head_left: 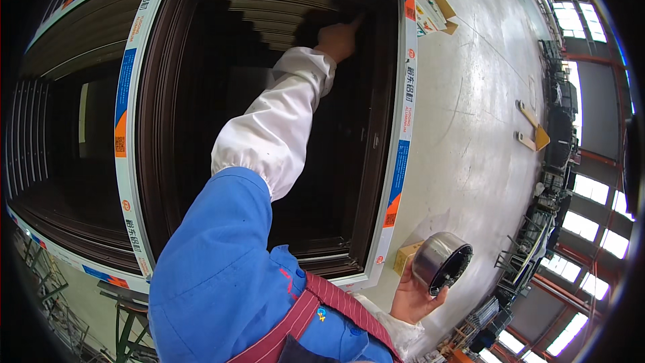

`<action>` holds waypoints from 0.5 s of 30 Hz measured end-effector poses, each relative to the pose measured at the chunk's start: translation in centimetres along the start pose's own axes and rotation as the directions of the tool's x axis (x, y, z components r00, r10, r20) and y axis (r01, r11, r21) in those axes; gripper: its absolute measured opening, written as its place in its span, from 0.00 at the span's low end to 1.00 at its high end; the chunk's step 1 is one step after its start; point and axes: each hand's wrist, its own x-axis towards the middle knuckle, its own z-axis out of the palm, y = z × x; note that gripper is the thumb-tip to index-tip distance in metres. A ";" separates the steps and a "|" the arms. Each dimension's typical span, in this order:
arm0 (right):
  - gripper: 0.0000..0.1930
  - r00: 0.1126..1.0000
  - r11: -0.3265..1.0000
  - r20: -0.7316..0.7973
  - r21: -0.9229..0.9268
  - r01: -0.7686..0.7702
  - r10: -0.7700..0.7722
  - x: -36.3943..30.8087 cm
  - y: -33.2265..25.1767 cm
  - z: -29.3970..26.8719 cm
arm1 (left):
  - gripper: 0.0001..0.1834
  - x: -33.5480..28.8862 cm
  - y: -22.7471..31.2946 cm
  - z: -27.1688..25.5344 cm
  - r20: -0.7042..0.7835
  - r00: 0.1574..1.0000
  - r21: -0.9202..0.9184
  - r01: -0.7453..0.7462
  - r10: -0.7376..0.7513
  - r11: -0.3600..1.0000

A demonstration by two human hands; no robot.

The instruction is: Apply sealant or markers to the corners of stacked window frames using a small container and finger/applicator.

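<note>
A factory hall or workshop. Beside the big dark window frame (269, 114) wrapped in protective film spreads a bare concrete floor (470, 134). Beyond the floor stand metal racks (557, 128) under high windows (591, 188).

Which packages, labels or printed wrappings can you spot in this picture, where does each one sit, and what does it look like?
Protective film: long white strips with blue and orange printed patches, wrapped along the dark brown window frame.
Open cardboard box: on the grey floor beyond the frame's top corner, brown, holding white packets.
Small cardboard box: tan, on the floor behind the metal roll held in the right hand.
</note>
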 end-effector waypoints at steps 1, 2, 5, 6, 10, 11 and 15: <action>0.34 1.000 1.000 0.008 0.008 -0.009 0.009 0.0 0.0 0.1 | 0.40 0.3 0.0 0.2 0.019 1.000 -0.015 0.001 0.000 1.000; 0.34 1.000 1.000 0.015 0.015 -0.019 0.019 0.1 0.0 0.2 | 0.40 0.5 0.1 0.4 0.022 1.000 -0.014 0.000 0.001 1.000; 0.34 1.000 1.000 -0.001 0.011 0.001 -0.001 0.1 0.0 -0.3 | 0.38 1.2 0.0 1.5 -0.009 1.000 0.006 -0.027 0.027 1.000; 0.34 1.000 1.000 -0.003 0.011 0.001 -0.001 0.1 -0.1 -0.4 | 0.35 1.5 0.1 1.7 -0.024 0.998 0.018 -0.056 0.056 0.998; 0.33 1.000 1.000 -0.001 0.021 0.013 -0.012 0.0 -0.2 -0.7 | 0.27 1.3 0.9 1.1 -0.045 0.994 0.078 -0.098 0.102 0.992; 0.33 1.000 1.000 -0.009 0.018 0.022 -0.021 -0.1 -0.2 -0.8 | 0.27 1.1 1.2 1.1 -0.044 0.994 0.079 -0.099 0.102 0.992; 0.33 1.000 0.999 0.017 0.038 0.016 -0.017 -0.2 -0.1 -0.6 | 0.26 0.3 1.8 0.5 0.004 0.993 0.124 -0.121 0.121 0.985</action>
